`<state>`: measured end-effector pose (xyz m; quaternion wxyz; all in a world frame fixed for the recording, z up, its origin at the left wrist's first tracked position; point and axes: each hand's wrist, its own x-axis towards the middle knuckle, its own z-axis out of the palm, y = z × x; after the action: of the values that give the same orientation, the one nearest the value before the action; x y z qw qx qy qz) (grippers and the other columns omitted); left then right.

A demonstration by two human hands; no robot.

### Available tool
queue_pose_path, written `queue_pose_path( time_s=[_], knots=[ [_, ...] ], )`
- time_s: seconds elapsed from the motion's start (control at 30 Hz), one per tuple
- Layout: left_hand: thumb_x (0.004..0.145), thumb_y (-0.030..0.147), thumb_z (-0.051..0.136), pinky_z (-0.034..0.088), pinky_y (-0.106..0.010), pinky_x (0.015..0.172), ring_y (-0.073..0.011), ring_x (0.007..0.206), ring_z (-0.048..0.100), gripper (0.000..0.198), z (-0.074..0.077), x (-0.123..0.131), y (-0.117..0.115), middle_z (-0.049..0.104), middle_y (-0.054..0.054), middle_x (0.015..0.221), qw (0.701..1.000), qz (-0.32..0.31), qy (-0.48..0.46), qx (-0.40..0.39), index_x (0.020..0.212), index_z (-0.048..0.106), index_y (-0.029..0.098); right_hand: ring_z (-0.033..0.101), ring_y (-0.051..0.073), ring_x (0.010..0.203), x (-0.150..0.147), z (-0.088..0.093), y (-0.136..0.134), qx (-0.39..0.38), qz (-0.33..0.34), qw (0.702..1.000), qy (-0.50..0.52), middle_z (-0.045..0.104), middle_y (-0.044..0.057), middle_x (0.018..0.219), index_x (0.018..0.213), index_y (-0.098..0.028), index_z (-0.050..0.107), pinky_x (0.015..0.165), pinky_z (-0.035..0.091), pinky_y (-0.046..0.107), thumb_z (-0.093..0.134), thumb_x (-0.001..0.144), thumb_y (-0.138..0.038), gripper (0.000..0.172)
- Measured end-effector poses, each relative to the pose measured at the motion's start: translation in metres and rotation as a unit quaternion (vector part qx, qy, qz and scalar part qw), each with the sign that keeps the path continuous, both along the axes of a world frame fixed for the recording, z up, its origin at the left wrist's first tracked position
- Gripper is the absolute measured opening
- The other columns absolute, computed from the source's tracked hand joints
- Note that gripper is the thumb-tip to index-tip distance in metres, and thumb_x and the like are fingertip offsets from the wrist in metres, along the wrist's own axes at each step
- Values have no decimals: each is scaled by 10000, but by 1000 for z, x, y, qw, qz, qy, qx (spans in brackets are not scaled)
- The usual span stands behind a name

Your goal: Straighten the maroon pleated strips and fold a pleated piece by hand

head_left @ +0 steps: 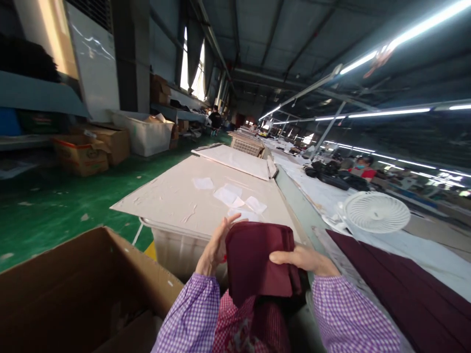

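A stack of maroon fabric pieces (pixel 257 260) is held up in front of my body, its edges slightly uneven on the right. My right hand (pixel 300 258) grips its right side, thumb flat on the front face and the other fingers hidden behind. Along the left edge, my left hand (pixel 218 245) supports the stack with its fingers stretched upward, partly behind the cloth. Just beyond, white paper pieces (pixel 228 195) lie scattered on a pale board (pixel 165 196). More maroon cloth (pixel 397 274) is spread over the table to my right.
An open cardboard box (pixel 140 274) stands at the lower left. A white fan (pixel 375 212) sits on the long table at right. Boxes and a white bin (pixel 142 135) line the green floor (pixel 136 181). Two people are visible farther off.
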<state>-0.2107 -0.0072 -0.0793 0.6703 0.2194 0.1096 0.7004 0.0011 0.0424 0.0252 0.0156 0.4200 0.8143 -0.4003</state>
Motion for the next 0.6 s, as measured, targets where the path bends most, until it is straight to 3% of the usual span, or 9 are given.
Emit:
queue_pose_path(
  time_s=[0.07, 0.13, 0.27, 0.33, 0.47, 0.53, 0.6],
  knots=[
    [861, 573, 427, 349, -466, 1035, -305, 1107, 564, 598, -6, 14, 6, 643, -169, 1125, 994, -98, -29, -35, 1190, 575, 96, 604, 216, 898, -6, 13, 3, -33, 20, 999, -3, 673, 61, 995, 1002, -135, 666, 790, 498, 321, 624, 703, -502, 475],
    [842, 626, 403, 383, -464, 1012, -322, 1087, 575, 659, -9, 23, 7, 674, -185, 1030, 992, -112, -48, -38, 1083, 630, 56, 598, 202, 874, -9, 18, 9, -26, 25, 999, 5, 669, 59, 978, 977, -138, 662, 784, 491, 315, 625, 697, -486, 447],
    [634, 677, 640, 437, -438, 971, -333, 1074, 581, 646, -10, 23, 5, 697, -142, 981, 996, -48, -63, -29, 935, 674, 107, 577, 160, 713, -6, 14, 25, 11, 5, 1000, 16, 649, 33, 805, 837, -148, 647, 665, 472, 273, 601, 697, -464, 349],
    [529, 537, 797, 465, -406, 944, -319, 1046, 600, 631, -8, 25, 4, 693, -121, 1014, 999, -5, -35, -23, 990, 660, 127, 542, 143, 633, -6, 12, 30, 40, -8, 999, 17, 611, 10, 704, 756, -155, 630, 591, 435, 255, 609, 696, -445, 297],
    [614, 205, 802, 529, -368, 832, -260, 856, 672, 422, 4, 39, 5, 708, -111, 954, 990, 92, 76, -78, 994, 641, 117, 513, 155, 593, -9, 12, 28, 119, -52, 990, 50, 499, -15, 527, 554, -149, 563, 576, 401, 270, 663, 682, -409, 307],
    [675, 193, 759, 537, -341, 818, -238, 850, 676, 335, 11, 45, 5, 712, -99, 940, 987, 98, 83, -96, 981, 641, 126, 553, 180, 656, -9, 10, 22, 141, -71, 984, 87, 544, -4, 571, 612, -139, 598, 621, 432, 283, 667, 692, -425, 305],
    [697, 167, 736, 532, -306, 835, -218, 894, 670, 347, 17, 48, 5, 710, -79, 962, 988, 105, 59, -101, 1028, 632, 155, 599, 203, 833, -6, 4, 15, 122, -74, 976, 166, 652, 23, 816, 914, -135, 646, 740, 470, 297, 673, 708, -420, 353]
  ],
)
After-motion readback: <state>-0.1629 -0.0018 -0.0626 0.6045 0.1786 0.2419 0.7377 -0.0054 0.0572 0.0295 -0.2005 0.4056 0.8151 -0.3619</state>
